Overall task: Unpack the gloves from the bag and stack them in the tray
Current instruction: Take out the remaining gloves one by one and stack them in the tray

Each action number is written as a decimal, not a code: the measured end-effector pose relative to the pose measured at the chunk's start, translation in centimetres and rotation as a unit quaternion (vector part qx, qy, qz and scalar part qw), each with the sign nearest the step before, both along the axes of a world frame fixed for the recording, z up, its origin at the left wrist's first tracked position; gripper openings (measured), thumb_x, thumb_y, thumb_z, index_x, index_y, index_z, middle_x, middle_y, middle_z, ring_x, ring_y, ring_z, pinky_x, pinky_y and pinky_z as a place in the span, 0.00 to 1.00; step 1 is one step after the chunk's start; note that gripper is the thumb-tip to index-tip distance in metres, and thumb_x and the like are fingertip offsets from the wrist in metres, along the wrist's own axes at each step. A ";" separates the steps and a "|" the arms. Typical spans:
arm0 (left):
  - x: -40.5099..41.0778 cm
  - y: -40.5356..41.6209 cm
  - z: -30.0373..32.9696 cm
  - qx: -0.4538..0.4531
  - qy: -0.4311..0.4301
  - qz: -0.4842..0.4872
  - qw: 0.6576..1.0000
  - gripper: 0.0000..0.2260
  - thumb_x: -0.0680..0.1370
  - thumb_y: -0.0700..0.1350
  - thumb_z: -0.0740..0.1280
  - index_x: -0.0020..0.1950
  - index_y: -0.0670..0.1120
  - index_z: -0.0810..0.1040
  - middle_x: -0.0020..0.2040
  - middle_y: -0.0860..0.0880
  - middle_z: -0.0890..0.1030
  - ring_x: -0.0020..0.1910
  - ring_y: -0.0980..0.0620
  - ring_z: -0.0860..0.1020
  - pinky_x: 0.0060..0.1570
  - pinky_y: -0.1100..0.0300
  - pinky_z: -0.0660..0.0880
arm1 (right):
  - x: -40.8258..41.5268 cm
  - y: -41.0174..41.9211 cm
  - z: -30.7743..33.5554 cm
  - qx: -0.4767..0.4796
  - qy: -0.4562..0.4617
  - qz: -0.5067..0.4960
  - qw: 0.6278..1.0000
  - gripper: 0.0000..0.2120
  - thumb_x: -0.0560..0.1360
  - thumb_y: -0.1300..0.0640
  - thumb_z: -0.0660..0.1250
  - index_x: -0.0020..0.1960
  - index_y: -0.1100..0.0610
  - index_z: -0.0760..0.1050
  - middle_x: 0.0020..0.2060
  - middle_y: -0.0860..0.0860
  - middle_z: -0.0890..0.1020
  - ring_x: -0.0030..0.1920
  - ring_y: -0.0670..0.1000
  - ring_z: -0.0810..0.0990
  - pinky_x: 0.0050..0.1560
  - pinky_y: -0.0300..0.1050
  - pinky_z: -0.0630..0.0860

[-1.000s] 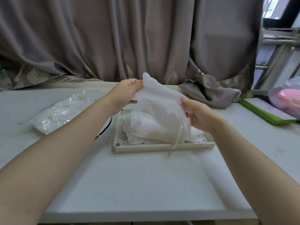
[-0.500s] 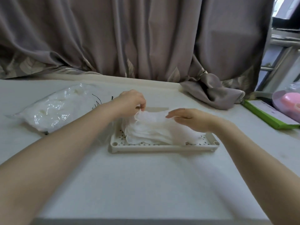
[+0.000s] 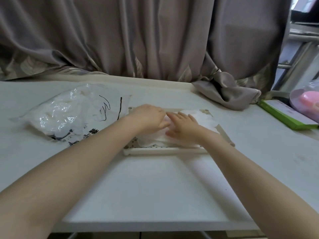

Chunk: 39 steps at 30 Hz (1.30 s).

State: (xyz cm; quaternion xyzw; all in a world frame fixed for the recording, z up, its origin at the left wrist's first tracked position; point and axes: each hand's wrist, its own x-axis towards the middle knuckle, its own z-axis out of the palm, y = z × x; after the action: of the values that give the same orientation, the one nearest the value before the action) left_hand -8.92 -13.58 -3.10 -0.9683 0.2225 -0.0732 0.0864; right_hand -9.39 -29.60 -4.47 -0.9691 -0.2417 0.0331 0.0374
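On the table (image 3: pixel 155 187) the bag (image 3: pixel 72 114) lies to my left, gloves showing inside it. The tray (image 3: pixel 165 150) sits just right of it, and the white gloves (image 3: pixel 203 118) are stacked in it. My left hand (image 3: pixel 148 116) and right hand (image 3: pixel 183 128) lie side by side on the stack, fingers spread flat, pinching nothing. I judge that I should press evenly, smooth outward, and keep the edges inside the rim.

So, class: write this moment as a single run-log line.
step: flattening gloves in tray | left hand: pressing pile | right hand: flat on pile | bag: on table, left of tray
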 end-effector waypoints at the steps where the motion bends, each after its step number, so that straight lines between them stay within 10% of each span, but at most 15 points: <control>1: 0.1 0.2 -0.7 -0.002 0.036 0.029 0.999 0.23 0.80 0.59 0.51 0.64 0.45 0.70 0.62 0.47 0.74 0.60 0.46 0.72 0.52 0.53 0.67 | 0.3 -0.4 -0.5 -0.019 0.021 -0.022 0.999 0.34 0.78 0.43 0.57 0.77 0.53 0.46 0.77 0.47 0.51 0.76 0.52 0.47 0.74 0.55 0.44; 11: -0.6 1.7 -3.1 -0.092 0.057 0.063 0.992 0.30 0.79 0.62 0.51 0.74 0.45 0.58 0.74 0.46 0.62 0.73 0.48 0.57 0.70 0.53 0.55 | 0.7 -5.1 -0.6 -0.009 0.068 -0.167 0.984 0.53 0.63 0.23 0.56 0.77 0.51 0.44 0.77 0.47 0.45 0.76 0.52 0.39 0.74 0.58 0.39; 15: -3.6 3.8 -1.0 -0.300 -0.044 -0.049 0.952 0.22 0.79 0.56 0.53 0.65 0.45 0.73 0.65 0.50 0.73 0.65 0.51 0.69 0.62 0.57 0.66 | -0.7 -1.1 1.9 0.101 -0.044 -0.129 0.985 0.33 0.75 0.34 0.52 0.72 0.53 0.63 0.73 0.50 0.63 0.74 0.52 0.57 0.73 0.52 0.50; 19: -4.5 9.1 -0.3 -0.362 -0.178 -0.021 0.915 0.17 0.74 0.50 0.56 0.48 0.41 0.79 0.52 0.45 0.78 0.52 0.43 0.76 0.51 0.50 0.74 | -4.4 6.5 5.0 0.281 -0.080 0.039 0.956 0.12 0.79 0.54 0.60 0.54 0.58 0.79 0.52 0.51 0.82 0.51 0.49 0.78 0.48 0.37 0.68; 23: -4.5 14.2 -1.1 -0.330 -0.179 0.145 0.916 0.06 0.73 0.45 0.67 0.47 0.47 0.81 0.71 0.43 0.65 0.70 0.40 0.61 0.68 0.49 0.57 | -5.0 13.6 4.4 0.232 -0.047 0.097 0.967 0.12 0.78 0.63 0.58 0.52 0.60 0.80 0.50 0.53 0.82 0.51 0.51 0.77 0.50 0.40 0.69; 26: -4.7 16.9 -2.5 -0.299 -0.105 0.253 0.914 0.17 0.73 0.46 0.69 0.61 0.57 0.77 0.78 0.47 0.45 0.76 0.43 0.43 0.72 0.50 0.41 | -3.1 17.5 2.9 0.137 0.015 0.050 0.989 0.16 0.78 0.65 0.54 0.59 0.62 0.77 0.58 0.56 0.79 0.57 0.56 0.76 0.54 0.45 0.72; 30: -4.4 18.9 -2.9 -0.442 0.012 0.247 0.862 0.26 0.76 0.39 0.62 0.73 0.49 0.63 0.71 0.48 0.68 0.65 0.46 0.70 0.62 0.57 0.66 | -0.6 20.9 1.0 0.113 0.102 0.022 0.988 0.21 0.78 0.67 0.55 0.70 0.56 0.68 0.66 0.53 0.72 0.63 0.54 0.73 0.58 0.44 0.71; 34: -4.4 19.0 -3.4 -0.448 0.019 0.244 0.860 0.28 0.76 0.37 0.60 0.75 0.46 0.57 0.70 0.50 0.69 0.59 0.46 0.74 0.56 0.57 0.69 | 1.0 22.9 -0.5 0.233 0.206 -0.010 0.950 0.22 0.76 0.63 0.63 0.69 0.56 0.66 0.54 0.53 0.75 0.45 0.54 0.78 0.49 0.51 0.78; 39: -4.2 19.1 -3.2 -0.489 0.017 0.226 0.842 0.27 0.76 0.35 0.59 0.75 0.46 0.57 0.71 0.52 0.67 0.56 0.44 0.75 0.53 0.58 0.69 | 1.0 24.5 -1.1 0.109 0.126 0.091 0.982 0.04 0.74 0.60 0.62 0.41 0.54 0.70 0.33 0.48 0.74 0.38 0.54 0.74 0.36 0.43 0.72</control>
State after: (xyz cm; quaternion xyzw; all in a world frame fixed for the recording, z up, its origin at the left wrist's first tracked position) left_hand -13.13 5.48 -6.35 -0.9094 -0.0656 -0.1345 -0.3882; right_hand -8.41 -5.07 -5.62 -0.9211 -0.3245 0.1317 0.1700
